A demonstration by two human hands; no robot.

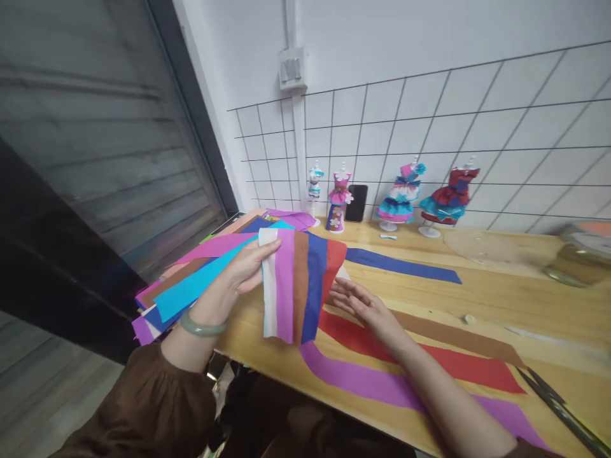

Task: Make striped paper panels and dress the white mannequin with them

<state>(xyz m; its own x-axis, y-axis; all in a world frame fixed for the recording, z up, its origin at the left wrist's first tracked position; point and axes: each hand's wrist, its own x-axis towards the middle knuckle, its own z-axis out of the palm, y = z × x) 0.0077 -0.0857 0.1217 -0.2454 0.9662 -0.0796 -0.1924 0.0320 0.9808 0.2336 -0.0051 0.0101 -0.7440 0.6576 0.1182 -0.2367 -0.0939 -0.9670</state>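
Observation:
My left hand (pixel 251 264) pinches the upper left edge of a striped piece (pixel 300 286) of white, purple, brown, blue and red strips, held up above the wooden table. At the piece's right side is my right hand (pixel 358 302), its fingers apart and nothing seen in them. Beneath my right arm lie a red strip (pixel 482 369), a brown strip (pixel 458 334) and a purple strip (pixel 353 375). A blue strip (pixel 405 264) stretches out behind them. Under my left forearm is a pile with a bright blue strip (pixel 186 296) on top.
Several small dress forms in colourful dresses, one red and blue (pixel 450 197), stand along the gridded wall. A black phone (pixel 356 203) leans there. Scissors (pixel 563 410) lie at the right front, and a glass jar (pixel 580 254) at the far right. The table's front edge (pixel 286 391) runs below my hands.

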